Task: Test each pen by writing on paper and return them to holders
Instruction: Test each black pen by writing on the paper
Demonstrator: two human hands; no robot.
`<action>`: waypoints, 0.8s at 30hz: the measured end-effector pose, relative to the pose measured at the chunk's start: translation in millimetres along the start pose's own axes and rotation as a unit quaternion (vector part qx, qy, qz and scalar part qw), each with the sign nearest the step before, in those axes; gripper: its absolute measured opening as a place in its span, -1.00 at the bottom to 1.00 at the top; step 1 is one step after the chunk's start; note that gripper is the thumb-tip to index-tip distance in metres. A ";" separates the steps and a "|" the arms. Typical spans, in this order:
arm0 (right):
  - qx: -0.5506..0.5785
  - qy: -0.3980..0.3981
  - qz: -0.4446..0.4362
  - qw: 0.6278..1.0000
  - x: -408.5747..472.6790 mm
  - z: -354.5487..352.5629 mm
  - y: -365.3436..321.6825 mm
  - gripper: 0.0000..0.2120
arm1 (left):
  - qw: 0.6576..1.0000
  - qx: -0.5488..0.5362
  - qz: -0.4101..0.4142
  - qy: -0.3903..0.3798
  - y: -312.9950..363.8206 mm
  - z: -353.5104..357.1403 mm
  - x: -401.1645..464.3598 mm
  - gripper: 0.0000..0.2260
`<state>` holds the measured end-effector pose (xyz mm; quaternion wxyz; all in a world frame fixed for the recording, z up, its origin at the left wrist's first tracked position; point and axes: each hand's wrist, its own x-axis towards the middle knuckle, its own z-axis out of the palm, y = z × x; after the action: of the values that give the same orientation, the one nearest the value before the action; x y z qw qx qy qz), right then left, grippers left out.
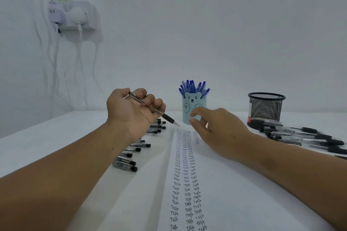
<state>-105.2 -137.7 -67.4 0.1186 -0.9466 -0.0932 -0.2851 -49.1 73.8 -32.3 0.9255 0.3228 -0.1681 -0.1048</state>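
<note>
Pen (150, 108) in the left hand (134, 111), middle of the frame: its fingers are curled round the clear barrel, palm up, tip pointing right and hanging just above the top of the paper (221, 184) with its columns of "Test". The right hand (221, 131) reaches in with fingers apart and relaxed, holding nothing. This looks like a handover before writing. Next, the right hand probably takes the pen near its black grip. Black pens (304, 136) lie beside the mesh holder (265, 108); blue ones fill the bear holder (194, 107).
</note>
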 end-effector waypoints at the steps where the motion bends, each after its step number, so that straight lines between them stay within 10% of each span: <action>1: 0.002 0.020 -0.020 1.000 0.4 -1.3 -2.3 -0.65 | 1.000 0.006 -0.005 -0.010 -3.9 2.2 -1.5 -0.67; 7: -0.042 0.127 -0.127 0.983 5.0 1.3 -4.7 -0.74 | 0.995 0.051 -0.042 -0.071 -19.5 15.5 -9.2 -0.67; 13: -0.019 0.053 0.007 0.998 11.0 -7.2 5.6 -0.86 | 0.954 0.286 -0.019 -0.082 -23.3 11.0 -8.2 -0.72; 19: 0.285 0.039 0.140 0.947 4.7 3.3 17.5 -0.93 | 0.646 0.738 0.040 -0.193 -26.5 -7.2 -10.7 -0.90; 24: 0.434 -0.039 0.173 0.883 7.8 6.0 8.7 -0.69 | 0.558 0.802 0.004 -0.215 -24.1 -9.9 -9.6 -0.87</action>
<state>-93.6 -143.5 -69.4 0.5613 -0.8119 -0.0465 -0.1535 -56.3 63.7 -57.1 0.2215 0.8987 -0.3784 0.0107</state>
